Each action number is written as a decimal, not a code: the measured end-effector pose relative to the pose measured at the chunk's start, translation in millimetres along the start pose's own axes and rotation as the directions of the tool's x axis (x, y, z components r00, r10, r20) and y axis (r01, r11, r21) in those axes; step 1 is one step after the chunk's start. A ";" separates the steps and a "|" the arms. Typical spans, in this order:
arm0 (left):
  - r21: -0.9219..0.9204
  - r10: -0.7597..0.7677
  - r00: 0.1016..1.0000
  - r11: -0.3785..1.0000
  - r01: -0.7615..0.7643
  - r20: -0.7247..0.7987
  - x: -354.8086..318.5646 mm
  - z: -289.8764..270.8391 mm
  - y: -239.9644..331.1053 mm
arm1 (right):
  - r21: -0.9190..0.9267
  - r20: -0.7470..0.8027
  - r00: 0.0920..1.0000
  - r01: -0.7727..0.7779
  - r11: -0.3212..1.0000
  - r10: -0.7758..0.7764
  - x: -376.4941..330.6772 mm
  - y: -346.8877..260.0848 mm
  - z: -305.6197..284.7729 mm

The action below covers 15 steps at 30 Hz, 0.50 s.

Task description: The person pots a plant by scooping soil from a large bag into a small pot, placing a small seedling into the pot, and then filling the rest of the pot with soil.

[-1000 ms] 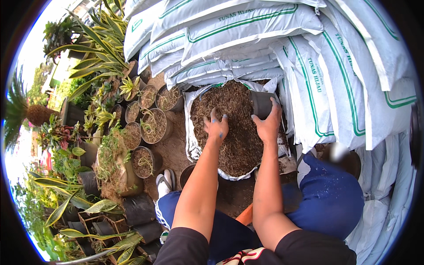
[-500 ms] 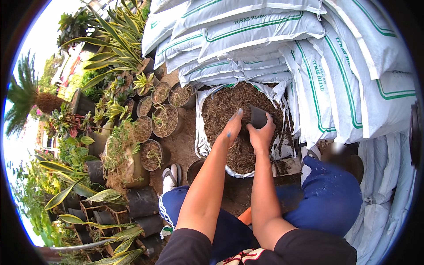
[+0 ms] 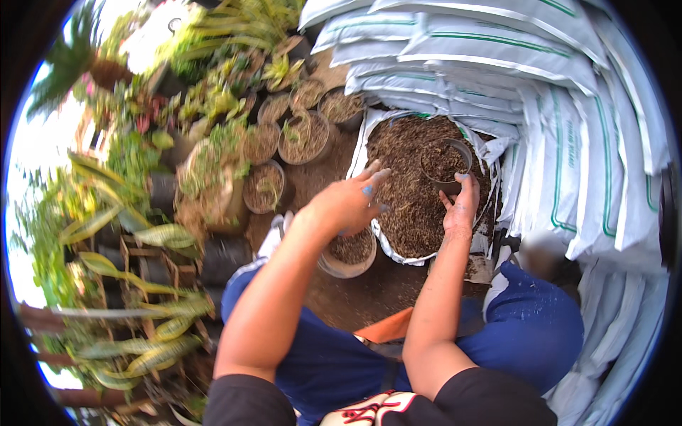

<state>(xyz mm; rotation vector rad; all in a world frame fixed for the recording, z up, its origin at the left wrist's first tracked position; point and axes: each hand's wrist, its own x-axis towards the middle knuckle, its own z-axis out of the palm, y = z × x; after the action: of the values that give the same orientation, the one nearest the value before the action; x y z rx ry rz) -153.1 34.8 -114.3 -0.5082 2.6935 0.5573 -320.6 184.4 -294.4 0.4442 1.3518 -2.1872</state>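
Observation:
My right hand (image 3: 462,206) grips the near right side of a small black plant pot (image 3: 465,153). The pot's mouth faces up, showing dark soil inside. It sits over a big open white sack (image 3: 387,234) filled with brown, crumbly soil (image 3: 401,202). My left hand (image 3: 348,202) hovers left of the sack, its fingers apart and holding nothing. Partly hidden below that hand stands a round pot (image 3: 348,270) holding soil.
Stacked white sacks (image 3: 490,53) with green lines rise behind and to the right. Several soil-filled pots (image 3: 305,153) stand at the left, some with drooping plants. Potted long-leaved plants (image 3: 167,238) crowd farther left. Something orange (image 3: 383,326) lies between my legs.
My left hand has come off the black pot and moved left and nearer. The pot has turned from lying tilted to mouth up, still in my right hand. The whole view has shifted.

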 end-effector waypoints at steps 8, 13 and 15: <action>0.126 -0.343 0.864 0.939 0.319 0.369 -43.9 -1.0 -28.4 | -0.331 0.535 0.843 0.143 0.933 0.061 -36.9 11.4 25.7; 0.071 -0.354 0.914 0.935 0.347 0.197 -65.9 -12.6 -37.3 | -0.507 0.723 0.652 0.274 0.817 0.230 -60.6 35.8 52.8; 0.050 -0.389 0.902 0.921 0.387 0.189 -71.5 -19.6 -36.7 | -0.548 0.748 0.627 0.398 0.736 0.217 -69.0 46.9 60.4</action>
<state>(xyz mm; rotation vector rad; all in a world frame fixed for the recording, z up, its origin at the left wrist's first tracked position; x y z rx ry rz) -80.5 14.3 -80.5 -0.9104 2.3194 0.4498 -237.4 131.4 -264.8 -0.8232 1.4870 -1.4219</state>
